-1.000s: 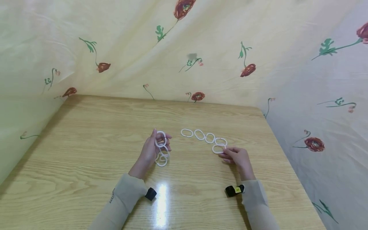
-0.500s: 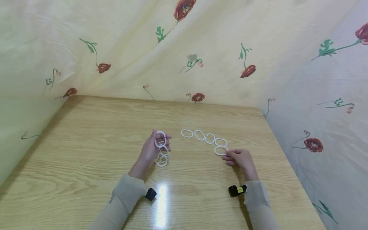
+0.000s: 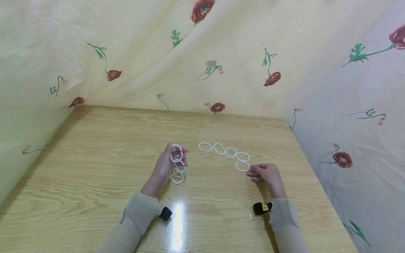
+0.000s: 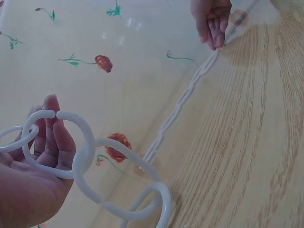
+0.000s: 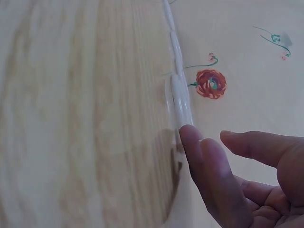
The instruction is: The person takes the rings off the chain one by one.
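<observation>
While LH (image 3: 164, 161) holds links (image 4: 88, 137), RH (image 3: 266, 174) gapes.

A screened-off work spot, room type unclear: a wood-grain desk (image 3: 110, 140) lies beneath the left hand (image 3: 162, 163) and right hand (image 3: 265, 175); creased, red-flowered sheeting (image 3: 142, 38) rises beyond them and on both sides.

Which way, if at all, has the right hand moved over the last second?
Yes: in the head view, the right hand has shifted slightly rightward, toward the right edge of the table.

Right hand (image 5: 254, 192); white links (image 5: 181, 99) just beside
</observation>
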